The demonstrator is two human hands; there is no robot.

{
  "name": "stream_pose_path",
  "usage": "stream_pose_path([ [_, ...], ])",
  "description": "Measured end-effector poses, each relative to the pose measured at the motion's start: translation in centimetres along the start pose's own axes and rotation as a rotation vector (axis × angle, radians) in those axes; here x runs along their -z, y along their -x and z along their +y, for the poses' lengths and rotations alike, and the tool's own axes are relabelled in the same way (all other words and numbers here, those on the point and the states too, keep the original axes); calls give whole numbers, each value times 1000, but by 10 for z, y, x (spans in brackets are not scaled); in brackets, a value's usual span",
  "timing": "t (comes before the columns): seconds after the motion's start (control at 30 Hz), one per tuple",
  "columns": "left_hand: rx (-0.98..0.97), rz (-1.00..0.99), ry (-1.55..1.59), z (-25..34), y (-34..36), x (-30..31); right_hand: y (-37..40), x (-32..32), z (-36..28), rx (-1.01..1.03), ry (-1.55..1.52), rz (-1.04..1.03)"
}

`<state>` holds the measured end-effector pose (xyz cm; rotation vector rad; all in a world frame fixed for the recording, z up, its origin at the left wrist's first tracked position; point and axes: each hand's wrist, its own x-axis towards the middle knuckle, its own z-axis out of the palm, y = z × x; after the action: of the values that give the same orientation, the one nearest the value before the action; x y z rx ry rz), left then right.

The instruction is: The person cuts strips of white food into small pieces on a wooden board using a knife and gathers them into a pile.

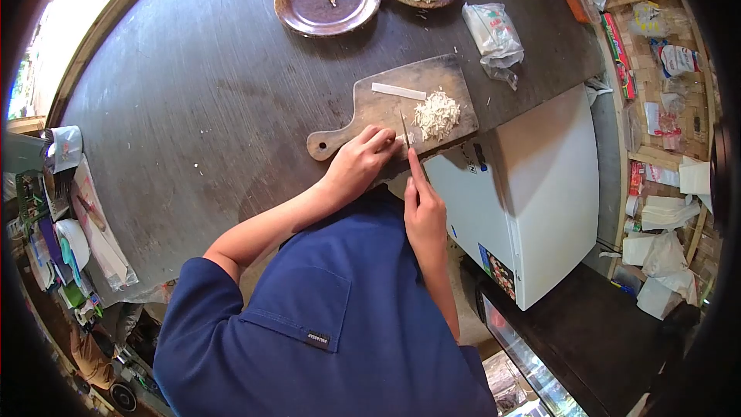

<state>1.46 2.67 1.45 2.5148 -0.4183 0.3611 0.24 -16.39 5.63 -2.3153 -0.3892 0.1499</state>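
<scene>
Knife [405, 130] points away from torso [363, 286], long axis alike; right hand [424, 212] grips it, left hand [357, 167], fingers bunched, just beside.

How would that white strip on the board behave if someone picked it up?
The strip looks thin and narrow, so probably light. It lies flat on the board, so rolling seems unlikely. Being slender, it might bend or snap.

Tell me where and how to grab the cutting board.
Probably by its handle, coming from the left: it juts out narrow and bare beside the left hand. White shreds sit at the board's other end, so keep it level.
</scene>
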Motion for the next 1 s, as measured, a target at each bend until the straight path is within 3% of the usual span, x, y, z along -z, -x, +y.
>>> stream_pose_path([
  [0.17,9,19,25,1,0,-4,23,19,-9,-142,119,-141],
  [0.47,53,51,70,1,0,-5,5,6,-2,-36,29,-38],
  [0.6,35,80,60,3,-1,-7,21,10,-1,-103,116,-105],
  [0.8,47,58,57,4,0,-5,2,0,7,-17,45,-55],
  [1.0,36,67,59,2,2,-7,22,12,0,-111,143,-127],
])
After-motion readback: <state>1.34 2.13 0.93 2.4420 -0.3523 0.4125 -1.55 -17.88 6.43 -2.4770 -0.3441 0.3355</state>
